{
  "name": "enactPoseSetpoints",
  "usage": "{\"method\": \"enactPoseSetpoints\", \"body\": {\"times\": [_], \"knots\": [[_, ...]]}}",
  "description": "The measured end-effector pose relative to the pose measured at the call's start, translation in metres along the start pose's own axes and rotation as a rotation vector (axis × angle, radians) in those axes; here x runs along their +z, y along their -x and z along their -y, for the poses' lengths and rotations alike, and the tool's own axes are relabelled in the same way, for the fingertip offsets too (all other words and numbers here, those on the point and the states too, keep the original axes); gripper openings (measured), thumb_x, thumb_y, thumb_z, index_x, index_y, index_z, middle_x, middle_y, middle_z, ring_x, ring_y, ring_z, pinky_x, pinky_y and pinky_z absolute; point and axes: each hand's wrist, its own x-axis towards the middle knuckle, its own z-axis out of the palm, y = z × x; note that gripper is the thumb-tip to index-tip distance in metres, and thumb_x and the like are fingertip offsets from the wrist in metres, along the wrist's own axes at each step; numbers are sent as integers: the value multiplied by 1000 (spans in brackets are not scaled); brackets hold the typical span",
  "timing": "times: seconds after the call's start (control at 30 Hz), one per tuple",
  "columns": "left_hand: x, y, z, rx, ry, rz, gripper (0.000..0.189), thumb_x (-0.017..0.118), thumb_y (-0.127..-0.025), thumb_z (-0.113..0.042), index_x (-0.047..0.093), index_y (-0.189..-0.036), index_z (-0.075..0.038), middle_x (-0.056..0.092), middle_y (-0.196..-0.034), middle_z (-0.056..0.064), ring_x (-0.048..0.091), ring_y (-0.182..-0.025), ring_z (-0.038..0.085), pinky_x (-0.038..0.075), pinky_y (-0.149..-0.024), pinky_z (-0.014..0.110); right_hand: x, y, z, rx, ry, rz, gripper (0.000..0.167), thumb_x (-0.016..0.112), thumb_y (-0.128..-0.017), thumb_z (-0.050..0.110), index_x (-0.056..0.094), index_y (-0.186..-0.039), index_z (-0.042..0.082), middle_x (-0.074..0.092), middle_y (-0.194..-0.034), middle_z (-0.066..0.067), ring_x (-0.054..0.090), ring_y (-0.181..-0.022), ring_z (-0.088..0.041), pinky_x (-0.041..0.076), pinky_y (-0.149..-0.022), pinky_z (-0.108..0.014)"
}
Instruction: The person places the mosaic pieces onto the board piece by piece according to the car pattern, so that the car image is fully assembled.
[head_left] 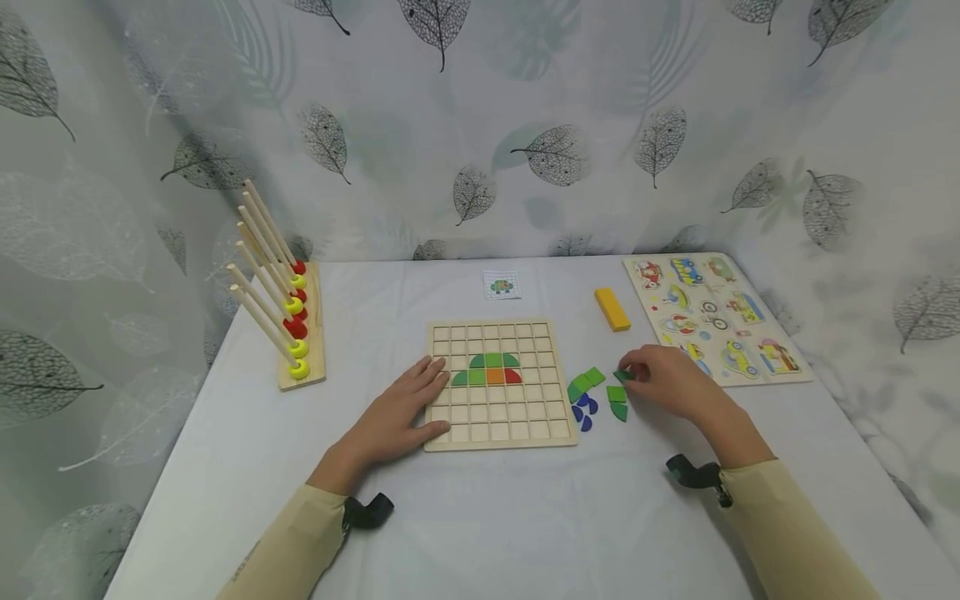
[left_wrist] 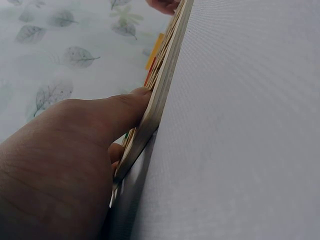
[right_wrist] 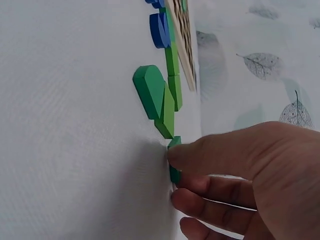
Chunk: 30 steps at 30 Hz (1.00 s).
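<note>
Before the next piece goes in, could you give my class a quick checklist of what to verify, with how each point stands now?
1. Board steadied: ok. The left hand rests on the left side of the grid board.
2. Piece gripped: ok. The right hand pinches a green piece.
3. Piece over the board: not ok. It is outside the board, to its right.
4. Free cells: ok. The two nearest rows are bare.
5. Loose pieces at hand: ok. Blue pieces and other green pieces lie right of the board.
6. Layout matches the small picture card: cannot tell. Its picture is too small to compare.
</note>
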Motion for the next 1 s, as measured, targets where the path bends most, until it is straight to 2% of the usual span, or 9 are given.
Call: {"method": "enactPoseSetpoints", "body": {"times": [0.2,0.6,1.0], "knots": [[0,-1,-1,5,-2,-3,85,69,-103,-50,37,-169,-6,25,-179,7,12,-166,28,25,-129,54,2,0,0,-16,9,-16,26,79,-92,3,79,-119,5,69,-98,-1,61,-90,-24,55,-83,-45],[3,0,-1,-12,3,13,86,68,-103,-53,36,-170,-7,22,-179,5,10,-166,25,24,-129,53,2,1,-1,8,16,-7,27,83,-95,10,77,-120,0,73,-101,-4,66,-93,-23,59,-88,-49],[2,1,1,-5,-19,-2,86,67,-104,-53,36,-169,-7,23,-179,5,10,-166,26,24,-130,53,-4,-2,12,-53,-5,-102,27,84,-95,12,79,-120,3,74,-100,-2,64,-91,-23,56,-82,-42]]}}
